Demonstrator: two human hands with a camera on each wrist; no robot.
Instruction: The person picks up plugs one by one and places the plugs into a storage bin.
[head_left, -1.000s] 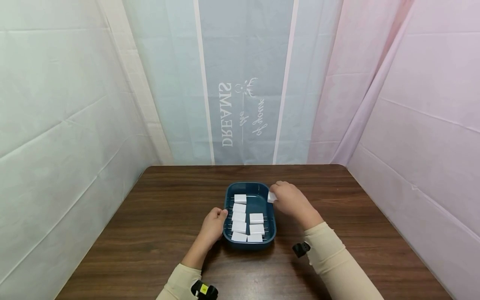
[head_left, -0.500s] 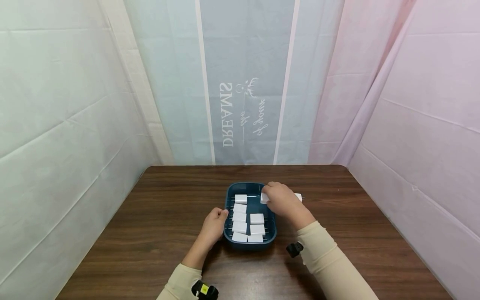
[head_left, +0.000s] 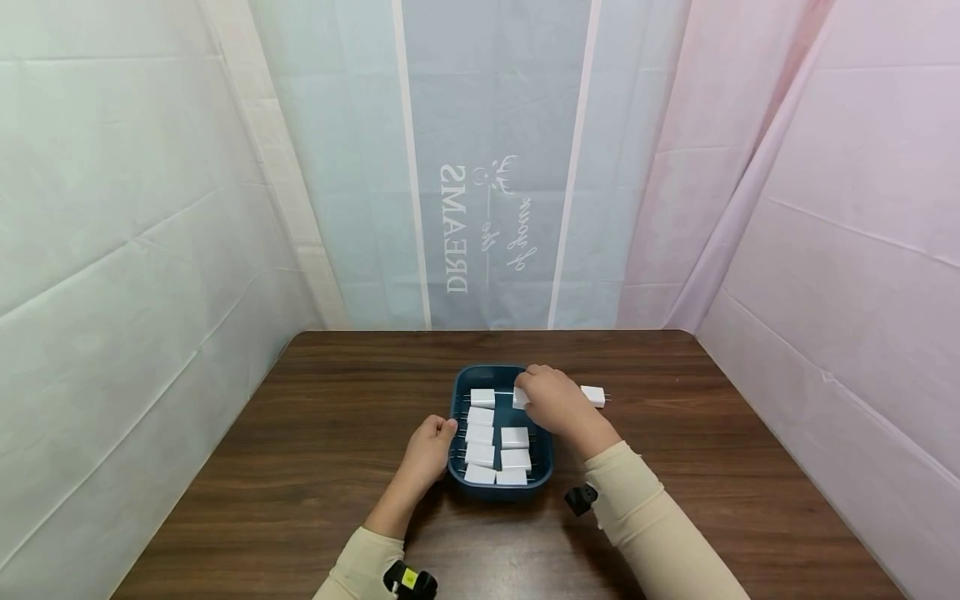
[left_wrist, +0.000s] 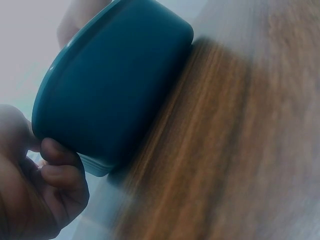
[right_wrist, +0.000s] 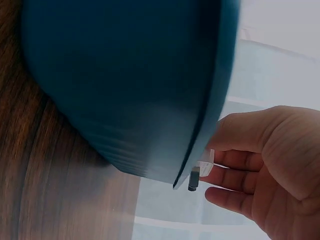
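A dark blue plastic bin (head_left: 501, 492) sits on the table with white charger plugs (head_left: 480, 435) inside, their metal prongs facing the side walls. They form a longer left column and a shorter right column. My left hand (head_left: 429, 448) pinches the bin's left rim, fingers curled at its edge in the left wrist view. My right hand (head_left: 558, 404) holds another white charger plug (head_left: 519, 398) over the back right part of the bin. In the right wrist view this plug (right_wrist: 206, 165) shows between thumb and fingers beside the bin's rim, partly hidden.
One more white charger plug (head_left: 593, 397) lies on the table right of the bin, just beyond my right hand, prongs pointing right. The brown wooden table (head_left: 315, 417) ends at a hanging light blue curtain (head_left: 487, 100) behind, with pale cloth walls on both sides.
My right hand has moved left with the charger plug, from the bin's right rim to over its inside. The plug lying on the table has come into sight behind it. The left hand stays put.
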